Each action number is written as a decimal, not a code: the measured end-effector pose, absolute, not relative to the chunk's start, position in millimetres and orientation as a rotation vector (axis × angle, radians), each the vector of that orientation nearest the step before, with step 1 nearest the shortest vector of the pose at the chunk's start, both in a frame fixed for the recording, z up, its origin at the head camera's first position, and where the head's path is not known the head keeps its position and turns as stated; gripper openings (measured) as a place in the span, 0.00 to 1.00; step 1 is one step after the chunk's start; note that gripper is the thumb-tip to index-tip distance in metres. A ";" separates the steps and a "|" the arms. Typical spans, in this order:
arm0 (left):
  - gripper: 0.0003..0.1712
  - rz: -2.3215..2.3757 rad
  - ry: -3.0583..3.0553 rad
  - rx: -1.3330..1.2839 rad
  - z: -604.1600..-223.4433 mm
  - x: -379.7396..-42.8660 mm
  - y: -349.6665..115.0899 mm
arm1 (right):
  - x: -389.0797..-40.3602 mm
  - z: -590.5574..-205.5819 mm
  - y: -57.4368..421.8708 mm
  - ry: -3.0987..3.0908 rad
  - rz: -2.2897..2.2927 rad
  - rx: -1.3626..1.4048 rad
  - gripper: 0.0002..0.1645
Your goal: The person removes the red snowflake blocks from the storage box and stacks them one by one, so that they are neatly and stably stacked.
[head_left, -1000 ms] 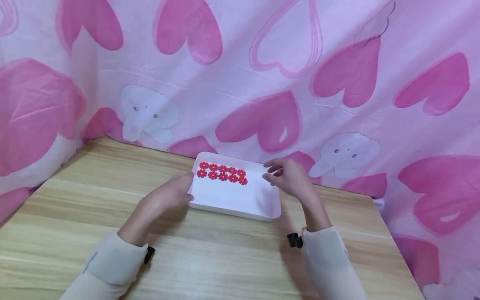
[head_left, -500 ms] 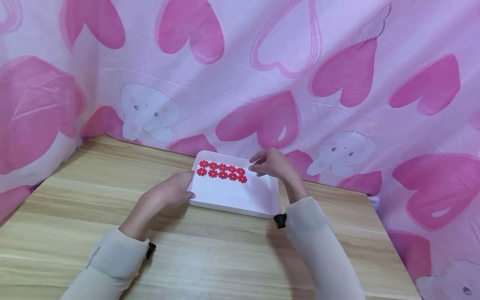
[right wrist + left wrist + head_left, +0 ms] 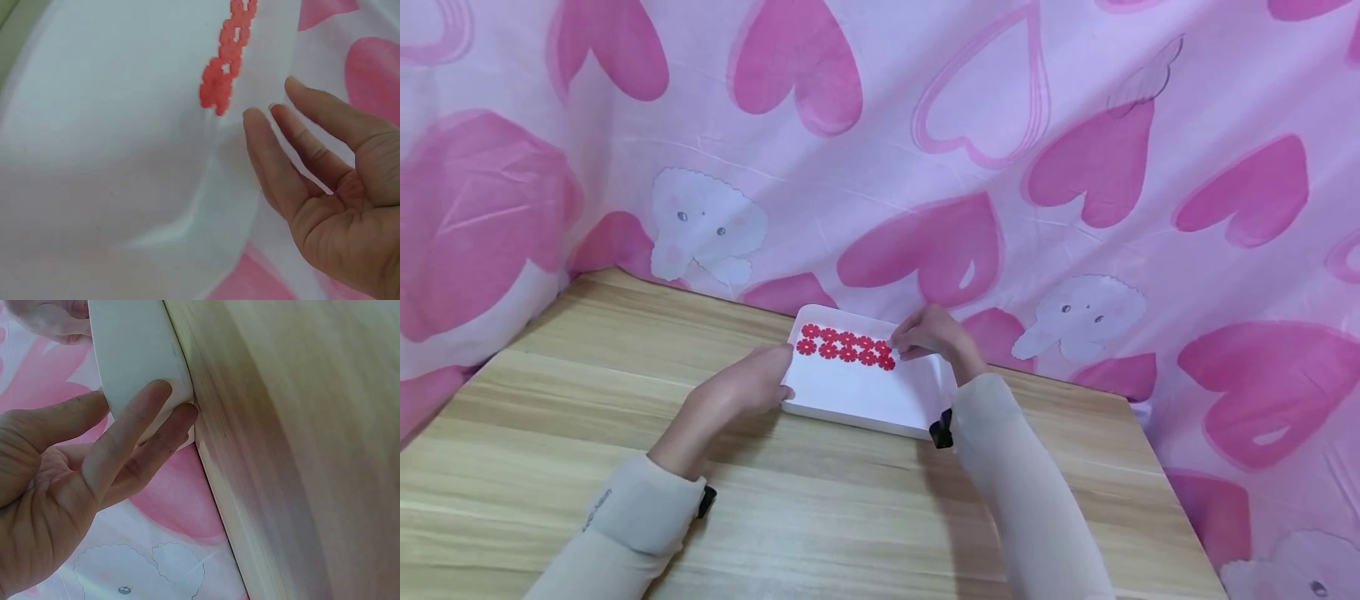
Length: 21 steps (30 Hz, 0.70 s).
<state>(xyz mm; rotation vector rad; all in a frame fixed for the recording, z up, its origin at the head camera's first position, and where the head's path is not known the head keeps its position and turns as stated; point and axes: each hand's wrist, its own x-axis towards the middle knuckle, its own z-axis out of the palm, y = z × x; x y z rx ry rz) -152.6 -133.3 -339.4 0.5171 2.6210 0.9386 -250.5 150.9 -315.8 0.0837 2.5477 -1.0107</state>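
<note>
A shallow white tray (image 3: 842,396) lies on the wooden table. Several red flower-shaped discs (image 3: 847,342) fill two rows along its far left part, also in the right wrist view as a red row (image 3: 231,47). My left hand (image 3: 748,383) is at the tray's left end. In the left wrist view its fairly straight fingers (image 3: 128,434) rest on the tray's outer wall, one digit at the rim. My right hand (image 3: 932,333) hovers over the far right part, fingertips right by the rightmost discs. In the right wrist view its fingers (image 3: 265,150) are apart, with nothing between them.
Wood-grain tabletop (image 3: 820,517) extends around the tray. A pink curtain (image 3: 880,150) with hearts and white cartoon animals hangs close behind the table's back edge and to both sides. Each cuff has a small black device, such as the one on the right wrist (image 3: 942,429).
My right hand has moved left, from the tray's far right edge to beside the rightmost discs. The left hand stays at the tray's left end. The discs keep their rows.
</note>
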 end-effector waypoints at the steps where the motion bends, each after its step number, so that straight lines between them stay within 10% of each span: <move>1: 0.23 0.939 2.620 0.513 -339.3 -152.3 -133.3 | -251.5 -318.1 150.5 2.533 -1.015 0.100 0.09; 21: 0.27 0.939 2.614 0.519 -338.5 -153.6 -133.9 | -264.8 -344.0 136.7 2.555 -0.780 0.254 0.10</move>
